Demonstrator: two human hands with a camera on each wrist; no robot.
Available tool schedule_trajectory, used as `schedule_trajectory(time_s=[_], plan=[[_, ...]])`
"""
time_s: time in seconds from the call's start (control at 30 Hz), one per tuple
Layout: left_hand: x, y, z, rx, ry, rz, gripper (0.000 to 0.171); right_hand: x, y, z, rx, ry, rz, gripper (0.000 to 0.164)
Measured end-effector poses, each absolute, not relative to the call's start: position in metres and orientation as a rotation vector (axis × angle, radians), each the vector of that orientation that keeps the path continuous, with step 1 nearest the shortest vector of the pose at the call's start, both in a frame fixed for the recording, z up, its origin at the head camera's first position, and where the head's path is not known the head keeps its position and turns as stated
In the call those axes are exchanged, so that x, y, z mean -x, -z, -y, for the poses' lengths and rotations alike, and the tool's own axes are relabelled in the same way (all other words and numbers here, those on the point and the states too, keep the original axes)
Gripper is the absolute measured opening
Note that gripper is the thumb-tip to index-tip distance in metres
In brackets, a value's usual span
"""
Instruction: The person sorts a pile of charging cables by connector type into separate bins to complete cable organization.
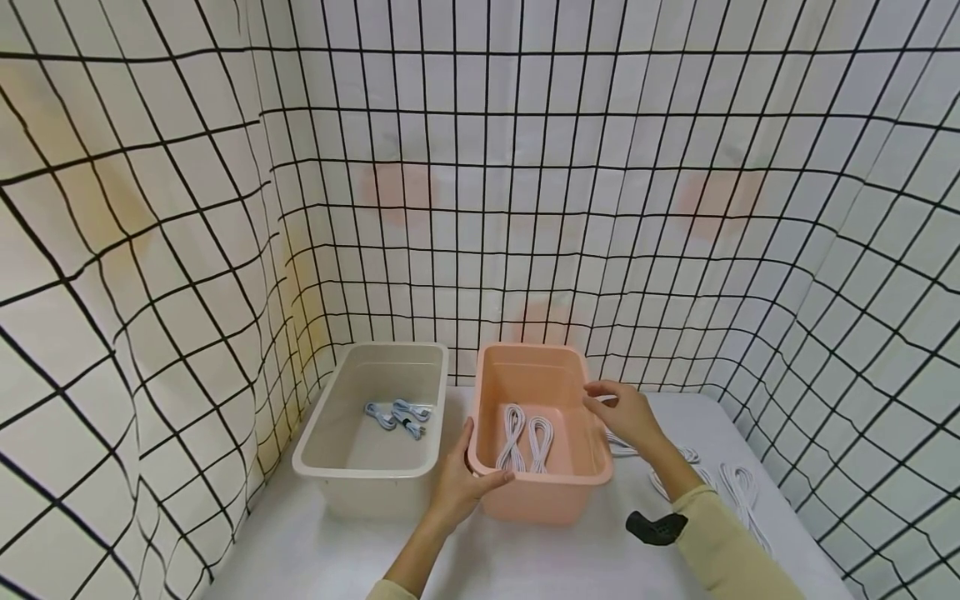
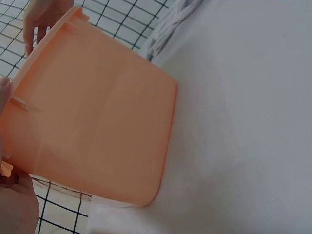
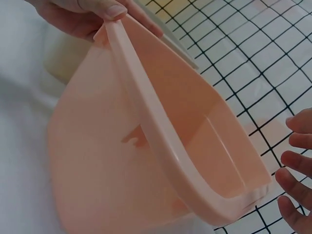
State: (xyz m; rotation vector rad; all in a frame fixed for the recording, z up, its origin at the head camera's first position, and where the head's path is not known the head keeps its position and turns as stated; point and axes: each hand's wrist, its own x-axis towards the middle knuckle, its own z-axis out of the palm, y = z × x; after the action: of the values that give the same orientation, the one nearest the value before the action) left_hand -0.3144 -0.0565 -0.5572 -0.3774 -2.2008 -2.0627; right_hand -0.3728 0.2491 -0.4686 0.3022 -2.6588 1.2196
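My left hand [image 1: 456, 490] grips the near left corner of a peach plastic bin [image 1: 546, 498], thumb over the rim and fingers on the outside. Inside the bin lie two coiled white cables [image 1: 512, 440], side by side toward the left. My right hand [image 1: 628, 417] hovers by the bin's right rim and holds nothing; in the right wrist view its fingers [image 3: 295, 161] are spread beside the rim. To the left stands a beige bin [image 1: 367, 475] containing three small bundled light-blue cables [image 1: 380, 416].
Several coiled white cables [image 1: 741, 492] lie on the white table [image 1: 480, 575] to the right, some partly behind my right arm. A small black object [image 1: 656, 528] sits near the right sleeve. Black-grid netting [image 1: 540, 208] encloses the back and both sides.
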Motion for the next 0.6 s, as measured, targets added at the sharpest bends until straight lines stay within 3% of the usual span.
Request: schedule_trajectory(time_s=[0.6], plan=[[0.313,0.556,0.055,0.348,2.019,2.228,0.119,0.363,0.469,-0.264,-0.236,-1.240,2.687,0.043]])
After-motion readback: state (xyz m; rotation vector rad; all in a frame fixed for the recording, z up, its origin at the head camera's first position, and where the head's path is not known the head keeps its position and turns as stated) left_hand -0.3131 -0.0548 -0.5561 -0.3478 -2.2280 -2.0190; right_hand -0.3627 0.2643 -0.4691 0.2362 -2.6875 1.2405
